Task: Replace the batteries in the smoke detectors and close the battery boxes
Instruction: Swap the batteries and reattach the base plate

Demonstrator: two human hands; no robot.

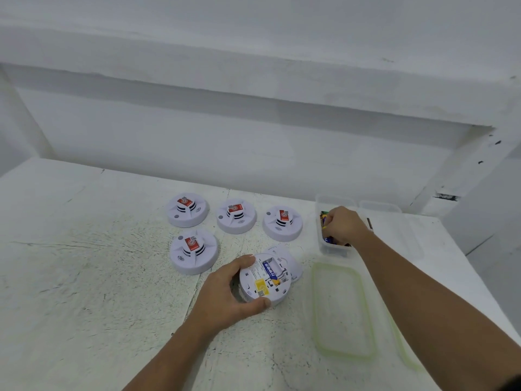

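Observation:
My left hand grips a white smoke detector turned on its back, tilted up off the table. Its battery box is open, with one blue battery inside and a yellow label beside it. A round white cover lies just behind it. My right hand reaches into a clear plastic box of batteries, fingers curled down among them; whether it holds a battery is hidden. Several more detectors stand face up, such as the near-left detector and the back-right detector.
A clear lid with a green rim lies at the front right. A second clear box stands behind the first. The white tabletop is rough and scratched, a wall rises at the back, and the table's right edge runs diagonally.

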